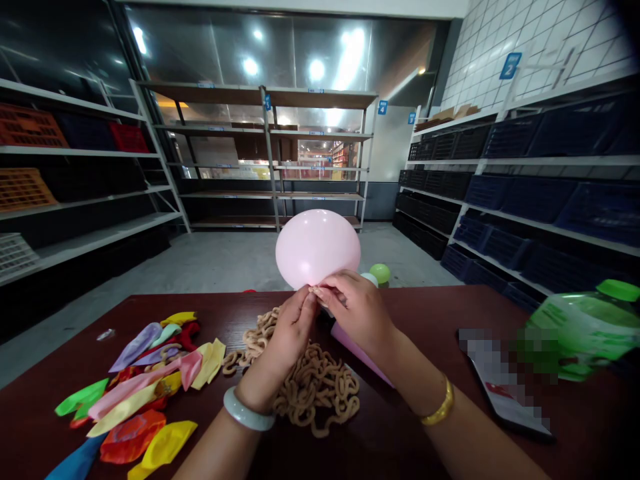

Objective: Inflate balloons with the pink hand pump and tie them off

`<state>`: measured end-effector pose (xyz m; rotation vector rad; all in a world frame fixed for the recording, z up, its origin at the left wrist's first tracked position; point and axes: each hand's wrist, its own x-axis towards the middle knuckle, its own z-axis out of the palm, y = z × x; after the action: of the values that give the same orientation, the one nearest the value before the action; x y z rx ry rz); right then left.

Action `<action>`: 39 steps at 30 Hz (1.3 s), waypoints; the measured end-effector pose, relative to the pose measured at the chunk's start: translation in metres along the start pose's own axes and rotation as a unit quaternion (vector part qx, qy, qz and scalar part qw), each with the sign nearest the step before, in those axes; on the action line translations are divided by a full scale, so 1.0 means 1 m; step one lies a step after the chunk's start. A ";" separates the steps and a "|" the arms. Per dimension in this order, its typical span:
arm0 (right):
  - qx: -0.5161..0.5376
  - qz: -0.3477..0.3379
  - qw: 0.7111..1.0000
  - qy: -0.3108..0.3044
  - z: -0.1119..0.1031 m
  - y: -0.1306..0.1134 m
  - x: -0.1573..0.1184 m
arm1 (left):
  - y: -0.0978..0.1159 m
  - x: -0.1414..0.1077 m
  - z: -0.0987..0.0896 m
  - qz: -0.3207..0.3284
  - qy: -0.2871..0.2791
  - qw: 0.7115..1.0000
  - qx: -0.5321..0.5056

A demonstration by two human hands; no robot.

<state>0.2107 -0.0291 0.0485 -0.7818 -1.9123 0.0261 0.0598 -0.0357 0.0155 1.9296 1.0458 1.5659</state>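
An inflated pink balloon [318, 248] stands above the far edge of the dark red table [425, 400]. My left hand [295, 323] pinches the neck at its underside, fingers pressed together. From the right, my right hand [357, 310] closes thumb and fingers on the same neck, touching my left fingertips. Below my hands lies a heap of brown curled strands [320, 390]. A purple, long object [363, 353] lies partly hidden beneath my right hand. Uninflated balloons [135, 387] in several colours are spread on the table's left side.
A phone [505, 383] and a green-capped bottle [580, 327] are on the table's right. Beyond the table, a green balloon [380, 273] is near the floor. Shelves [320, 133] stand at the back, with racks of dark crates [530, 200] on the right and coloured crates [30, 127] left.
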 end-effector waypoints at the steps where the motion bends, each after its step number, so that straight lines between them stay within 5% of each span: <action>1: -0.008 0.014 1.000 -0.008 -0.001 0.000 0.000 | 0.000 0.000 0.000 0.010 -0.010 1.000 0.015; 7: -0.026 0.060 0.997 -0.030 -0.005 0.000 0.003 | 0.001 -0.003 0.006 0.000 -0.014 1.000 -0.001; 13: 0.058 0.058 0.996 -0.029 -0.001 0.000 0.003 | -0.010 -0.004 0.011 -0.094 0.044 0.986 -0.131; 18: 0.044 0.065 0.997 -0.008 0.001 0.000 0.002 | -0.009 -0.006 0.016 -0.170 0.035 0.965 -0.197; 23: 0.005 0.073 0.997 0.025 0.002 0.001 0.001 | -0.006 -0.004 0.015 -0.084 -0.011 0.994 -0.074; 29: -0.028 0.035 0.998 -0.043 0.003 -0.002 0.000 | -0.012 -0.001 0.013 -0.047 -0.019 0.999 0.019; 34: -0.011 -0.007 1.000 -0.023 0.003 -0.004 -0.001 | -0.014 -0.003 0.018 -0.164 0.078 0.969 -0.165; 39: -0.133 -0.026 0.989 -0.063 0.006 -0.006 -0.004 | -0.009 -0.003 0.020 -0.230 0.105 0.920 -0.300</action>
<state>0.2038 -0.0340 0.0445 -0.9262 -2.0819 -0.2198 0.0759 -0.0301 0.0021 1.0363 0.8749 1.5871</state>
